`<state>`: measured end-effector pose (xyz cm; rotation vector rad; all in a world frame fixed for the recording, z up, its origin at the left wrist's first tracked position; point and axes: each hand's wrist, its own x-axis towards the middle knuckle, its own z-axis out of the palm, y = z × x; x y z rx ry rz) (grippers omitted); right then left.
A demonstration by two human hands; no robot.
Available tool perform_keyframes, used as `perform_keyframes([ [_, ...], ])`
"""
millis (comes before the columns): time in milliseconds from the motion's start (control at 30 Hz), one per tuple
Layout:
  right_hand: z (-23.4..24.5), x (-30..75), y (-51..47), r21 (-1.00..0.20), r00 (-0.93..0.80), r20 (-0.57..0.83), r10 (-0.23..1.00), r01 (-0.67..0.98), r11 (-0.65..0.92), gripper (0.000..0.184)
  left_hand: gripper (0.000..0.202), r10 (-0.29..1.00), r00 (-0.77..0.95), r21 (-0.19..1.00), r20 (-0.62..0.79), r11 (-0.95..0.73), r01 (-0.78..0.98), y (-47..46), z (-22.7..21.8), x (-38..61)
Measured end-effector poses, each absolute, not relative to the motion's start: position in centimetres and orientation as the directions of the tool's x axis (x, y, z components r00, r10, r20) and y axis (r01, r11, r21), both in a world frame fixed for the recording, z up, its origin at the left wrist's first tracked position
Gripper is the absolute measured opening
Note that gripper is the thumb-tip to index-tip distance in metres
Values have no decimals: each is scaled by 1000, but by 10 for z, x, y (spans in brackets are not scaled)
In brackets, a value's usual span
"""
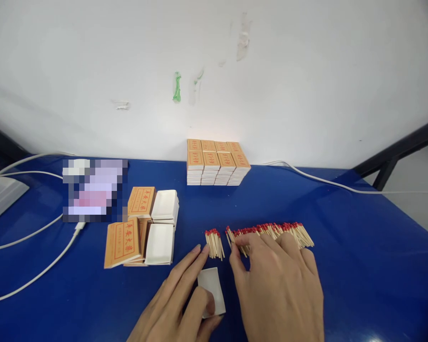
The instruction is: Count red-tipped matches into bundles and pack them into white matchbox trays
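My left hand grips the near edge of a small white matchbox tray, with a bent finger inside it and the thumb beneath. Its two stretched fingers reach the left side of a small bunch of red-tipped matches lying on the table. Over the near part of a long row of matches lies my right hand. Its thumb and index finger are pinched on a match at the row's left end. The other fingers rest on the row and hide part of it.
Left of the hands stand stacked white trays and orange matchbox sleeves. A block of stacked matchboxes is against the wall. At the left lie a blurred-out phone and a white cable; another cable runs along the right.
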<state>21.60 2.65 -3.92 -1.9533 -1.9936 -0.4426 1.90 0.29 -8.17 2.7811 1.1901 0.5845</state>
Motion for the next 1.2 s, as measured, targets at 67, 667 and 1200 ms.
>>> perform_keyframes([
  [67,-40,218,25,-19,-29,424,905,999,41,20,13,707,630,197,323,-701,686,3,-81,19],
  [667,-33,215,30,-58,4,437,900,998,24,21,13,712,621,208,328,-695,688,3,-83,20],
  [1200,-37,210,31,-146,31,409,912,989,32,21,14,702,628,177,334,-702,690,4,-83,20],
])
